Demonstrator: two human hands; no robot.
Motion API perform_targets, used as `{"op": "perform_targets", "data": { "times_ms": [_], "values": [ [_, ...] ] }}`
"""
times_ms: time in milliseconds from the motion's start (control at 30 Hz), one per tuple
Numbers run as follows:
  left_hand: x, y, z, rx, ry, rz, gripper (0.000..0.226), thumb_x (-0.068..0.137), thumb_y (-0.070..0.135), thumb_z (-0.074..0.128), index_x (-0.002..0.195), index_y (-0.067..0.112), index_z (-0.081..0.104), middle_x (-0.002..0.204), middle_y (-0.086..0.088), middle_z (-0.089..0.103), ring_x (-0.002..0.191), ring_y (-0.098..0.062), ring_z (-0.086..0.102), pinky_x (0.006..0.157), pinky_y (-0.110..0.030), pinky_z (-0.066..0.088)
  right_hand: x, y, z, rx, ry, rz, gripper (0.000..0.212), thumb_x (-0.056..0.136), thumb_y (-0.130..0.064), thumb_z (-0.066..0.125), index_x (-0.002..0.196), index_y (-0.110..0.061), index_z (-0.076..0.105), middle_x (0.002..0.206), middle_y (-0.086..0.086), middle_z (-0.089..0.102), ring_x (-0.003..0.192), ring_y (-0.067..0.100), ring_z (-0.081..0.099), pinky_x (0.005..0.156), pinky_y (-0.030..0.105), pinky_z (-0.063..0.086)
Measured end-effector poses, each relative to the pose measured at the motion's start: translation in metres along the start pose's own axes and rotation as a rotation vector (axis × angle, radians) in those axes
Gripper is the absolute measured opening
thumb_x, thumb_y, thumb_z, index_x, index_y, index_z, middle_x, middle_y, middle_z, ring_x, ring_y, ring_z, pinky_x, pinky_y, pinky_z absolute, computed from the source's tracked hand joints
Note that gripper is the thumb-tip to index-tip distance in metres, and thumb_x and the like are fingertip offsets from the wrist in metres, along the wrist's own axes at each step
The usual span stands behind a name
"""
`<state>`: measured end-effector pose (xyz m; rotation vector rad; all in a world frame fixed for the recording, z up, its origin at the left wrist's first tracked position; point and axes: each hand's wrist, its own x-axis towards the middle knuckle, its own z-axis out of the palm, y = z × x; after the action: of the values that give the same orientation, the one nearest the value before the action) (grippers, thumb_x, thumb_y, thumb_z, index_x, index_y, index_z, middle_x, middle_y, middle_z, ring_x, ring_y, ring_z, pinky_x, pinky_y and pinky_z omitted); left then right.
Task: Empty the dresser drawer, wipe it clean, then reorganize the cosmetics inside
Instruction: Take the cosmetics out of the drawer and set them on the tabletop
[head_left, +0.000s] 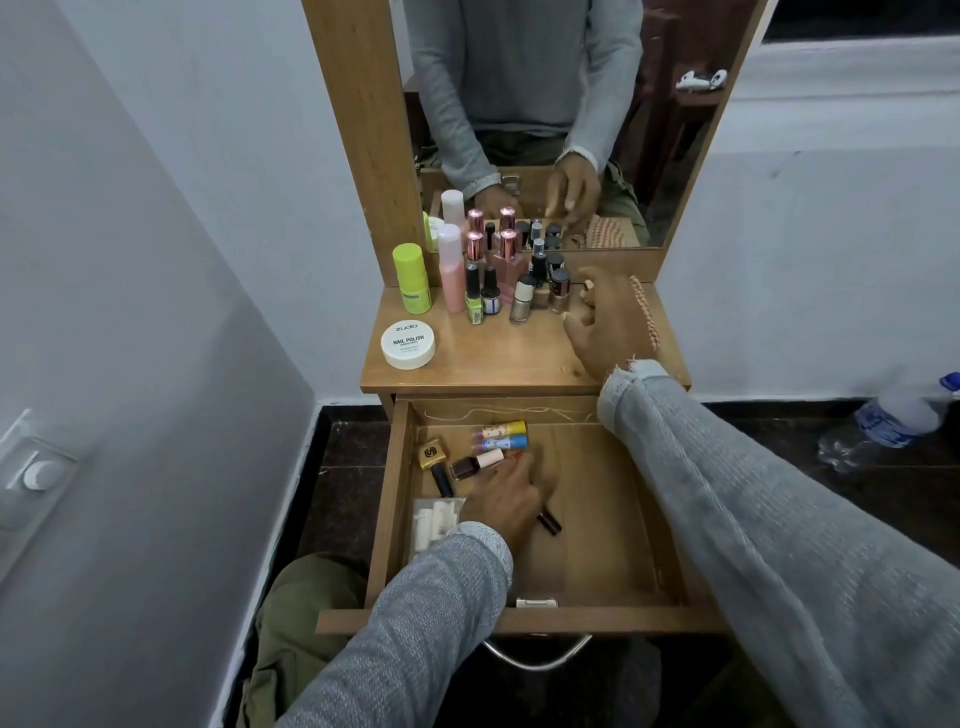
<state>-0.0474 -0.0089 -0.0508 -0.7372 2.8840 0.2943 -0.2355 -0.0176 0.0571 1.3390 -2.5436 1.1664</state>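
Left hand: down inside the open drawer, palm down, fingers stretched forward over the drawer floor, tips touching a dark nail polish bottle with a pale cap; whether anything is gripped beneath the palm cannot be told. Just right of that wrist, a dark lipstick tube lying on the drawer floor. Farther in, two small tubes, one yellow and one blue, lying side by side. To the left, a gold square-capped bottle and a black tube; nearer, at the left wall, a clear packet of white items.

Right hand: above the dresser top, right side, fingers loosely curled and spread, holding nothing visible, fingertips just beside a cluster of nail polish bottles. Behind the hand, a pink-and-white woven cloth.

Left of the cluster, a pink bottle, a lime green bottle and, nearer, a white round tub marked nail polish remover. Behind, the mirror reflecting bottles and hands. Far right on the dark floor, a plastic water bottle.
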Motion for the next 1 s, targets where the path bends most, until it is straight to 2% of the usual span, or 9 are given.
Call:
{"op": "perform_targets", "data": {
  "times_ms": [100,167,233,367,467,533,700,833,1000],
  "values": [
    [-0.001,0.001,-0.006,0.01,-0.01,0.01,0.043,0.095,0.017,0.052,0.138,0.018,0.045,0.148,-0.009,0.03,0.132,-0.03,0.035,0.104,-0.046,0.036,-0.018,0.004,-0.005,0.025,0.036,-0.114,0.038,0.083,-0.012,0.066,0.119,-0.015,0.053,0.103,0.003,0.054,0.072,0.007,0.05,0.068,0.019,0.045],
    [-0.001,0.0,-0.007,-0.033,0.044,-0.005,0.043,0.093,0.019,0.054,0.136,0.015,0.048,0.142,-0.011,0.04,0.129,-0.031,0.04,0.101,-0.044,0.039,-0.027,0.006,-0.008,0.035,0.015,-0.152,0.028,0.084,-0.012,0.065,0.111,-0.015,0.056,0.09,-0.001,0.054,0.067,0.004,0.048,0.063,0.02,0.044],
    [-0.003,-0.006,-0.011,-0.229,0.15,-0.061,0.039,0.092,0.02,0.056,0.13,0.016,0.055,0.131,-0.009,0.05,0.121,-0.029,0.048,0.098,-0.04,0.044,-0.031,0.011,-0.008,-0.002,-0.038,-0.171,0.02,0.084,-0.012,0.064,0.104,-0.013,0.06,0.083,-0.002,0.056,0.069,0.009,0.052,0.065,0.028,0.049],
    [-0.008,-0.016,-0.031,-0.494,0.474,-0.152,0.024,0.09,0.024,0.062,0.112,0.015,0.065,0.104,-0.002,0.059,0.096,-0.02,0.056,0.084,-0.034,0.048,-0.031,0.016,-0.004,-0.082,-0.212,-0.18,0.016,0.083,-0.01,0.06,0.098,-0.01,0.065,0.088,0.004,0.063,0.081,0.019,0.059,0.076,0.038,0.052],
    [0.004,-0.021,-0.068,-0.6,0.603,-0.257,0.021,0.088,0.028,0.066,0.104,0.014,0.066,0.094,0.003,0.058,0.084,-0.012,0.055,0.075,-0.024,0.045,-0.03,0.015,-0.003,-0.124,-0.234,-0.177,0.016,0.083,-0.008,0.057,0.096,-0.008,0.067,0.09,0.007,0.065,0.085,0.022,0.059,0.077,0.035,0.049],
    [0.019,-0.027,-0.095,-0.629,0.664,-0.299,0.022,0.086,0.029,0.069,0.101,0.013,0.067,0.09,0.003,0.061,0.08,-0.012,0.054,0.071,-0.022,0.043,-0.03,0.014,-0.003,-0.137,-0.228,-0.171,0.017,0.083,-0.007,0.056,0.095,-0.008,0.068,0.09,0.007,0.066,0.085,0.022,0.059,0.076,0.035,0.048],
    [0.061,-0.042,-0.133,-0.643,0.642,-0.415,0.027,0.084,0.028,0.072,0.103,0.009,0.068,0.097,-0.005,0.07,0.086,-0.02,0.062,0.077,-0.028,0.047,-0.033,0.016,-0.002,-0.155,-0.201,-0.19,0.014,0.084,-0.009,0.055,0.093,-0.009,0.067,0.088,0.006,0.065,0.081,0.022,0.058,0.071,0.035,0.049],
    [0.085,-0.052,-0.132,-0.614,0.587,-0.499,0.025,0.083,0.03,0.072,0.099,0.011,0.069,0.1,-0.006,0.071,0.087,-0.022,0.063,0.081,-0.031,0.05,-0.034,0.017,0.0,-0.168,-0.167,-0.199,0.013,0.085,-0.009,0.055,0.092,-0.009,0.066,0.087,0.004,0.063,0.079,0.019,0.057,0.068,0.031,0.047],
    [0.096,-0.047,-0.128,-0.606,0.61,-0.526,0.023,0.083,0.03,0.073,0.099,0.013,0.07,0.098,-0.005,0.071,0.088,-0.023,0.064,0.082,-0.035,0.053,-0.035,0.018,0.003,-0.171,-0.14,-0.207,0.012,0.086,-0.01,0.055,0.092,-0.01,0.066,0.087,0.003,0.063,0.077,0.018,0.058,0.066,0.031,0.048]
  ]
}}
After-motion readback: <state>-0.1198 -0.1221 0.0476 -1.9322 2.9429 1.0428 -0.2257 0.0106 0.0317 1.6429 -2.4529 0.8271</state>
